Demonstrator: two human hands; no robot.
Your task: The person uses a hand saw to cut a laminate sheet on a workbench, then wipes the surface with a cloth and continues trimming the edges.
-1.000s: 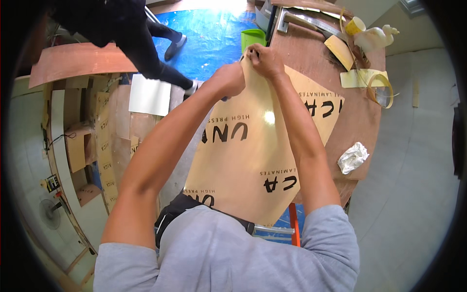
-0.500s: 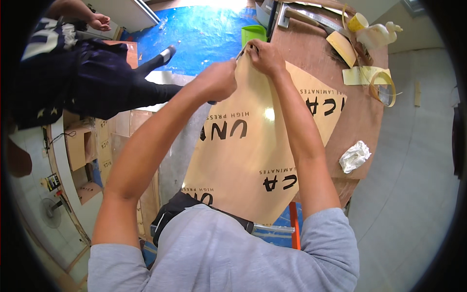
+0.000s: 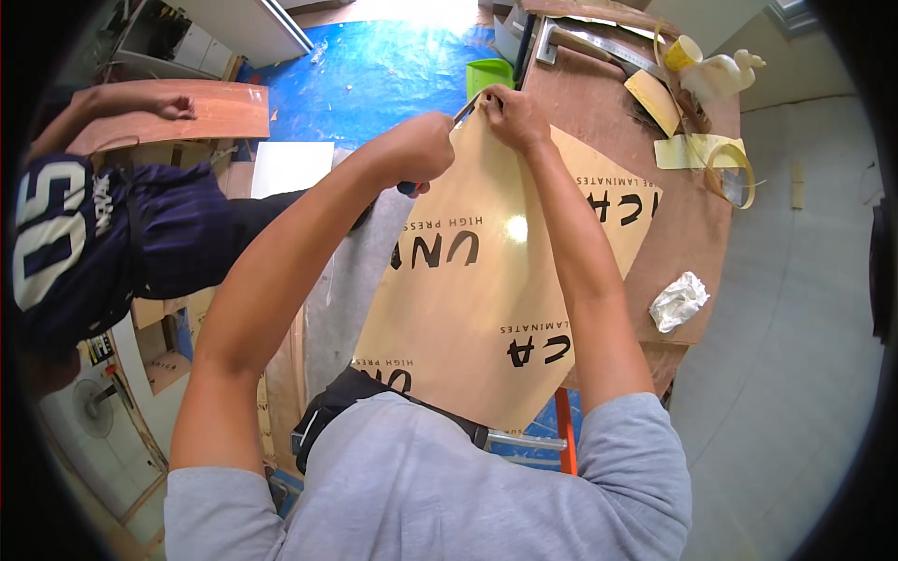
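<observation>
A large tan laminate sheet (image 3: 444, 313) with dark lettering stretches from my waist to its narrow far end, partly over a brown wooden board (image 3: 669, 266). My left hand (image 3: 421, 150) is closed round a hand tool with a dark blue handle end (image 3: 406, 188) and a narrow metal shaft (image 3: 465, 109). The shaft meets the sheet's far tip; the tool's exact kind is hidden by my fist. At that same tip, my right hand (image 3: 517, 120) has its fingers curled round the sheet's edge, close to the tool.
Another person (image 3: 168, 210) leans in at the left. Past the sheet lie a green dustpan-like piece (image 3: 488, 77) and blue floor sheeting (image 3: 393, 61). On the board are a metal square (image 3: 617, 51), yellow cup (image 3: 683, 53), white bottle (image 3: 725, 77), tape roll (image 3: 732, 175) and crumpled white paper (image 3: 680, 301).
The other person at the left has moved nearer and bent lower, an arm now over a wooden panel. My hands stay at the sheet's far tip, with the left shifted very slightly.
</observation>
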